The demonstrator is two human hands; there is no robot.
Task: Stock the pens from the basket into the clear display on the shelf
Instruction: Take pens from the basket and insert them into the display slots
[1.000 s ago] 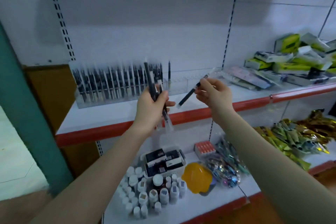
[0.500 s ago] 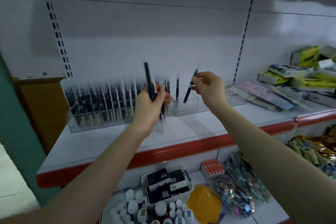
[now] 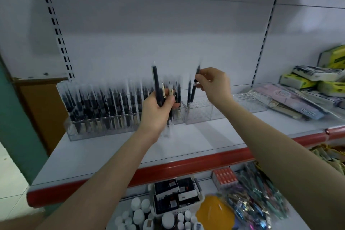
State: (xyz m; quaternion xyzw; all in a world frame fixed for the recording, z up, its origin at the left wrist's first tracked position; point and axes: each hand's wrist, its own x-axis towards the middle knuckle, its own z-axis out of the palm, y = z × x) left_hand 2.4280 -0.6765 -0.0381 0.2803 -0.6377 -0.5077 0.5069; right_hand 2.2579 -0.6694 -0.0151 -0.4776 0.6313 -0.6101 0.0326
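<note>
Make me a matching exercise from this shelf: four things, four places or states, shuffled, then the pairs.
Things
1. left hand
2. right hand
3. white basket
4. yellow-green boxes

Places or states
A. stacked at far right of upper shelf
B. pinches one pen over clear display
C. on lower shelf
D. grips a bundle of pens

Pairs: 1-D, 2-B, 3-C, 4-A

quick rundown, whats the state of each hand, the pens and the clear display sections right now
left hand: grips a bundle of pens, upright
right hand: pinches a single pen near its top, tip down over the right display section
right display section: nearly empty, one pen standing in it
left display section: packed with upright pens
</note>
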